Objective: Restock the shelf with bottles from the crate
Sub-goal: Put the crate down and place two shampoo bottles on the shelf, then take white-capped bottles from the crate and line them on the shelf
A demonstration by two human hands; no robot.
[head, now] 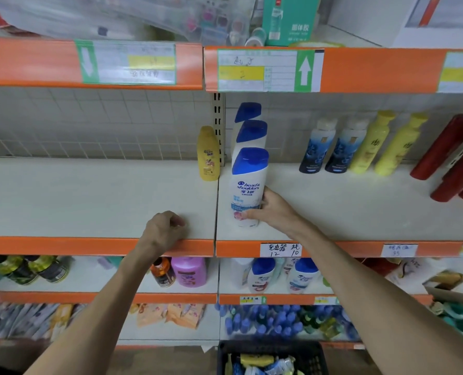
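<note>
Centrally, our right hand (272, 209) clasps the front Head & Shoulders bottle (247, 190) on the shelf (89, 201); our left hand (165, 228), curled shut and holding nothing, rests lower left near a yellow bottle (208, 154).

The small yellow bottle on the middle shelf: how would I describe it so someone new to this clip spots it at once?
Find the middle shelf with the orange front edge, where the left hand rests. Follow it right to the slotted upright post at the back. The small yellow bottle stands alone just left of that post, shorter than the blue-capped white bottles lined up on its right.
</note>
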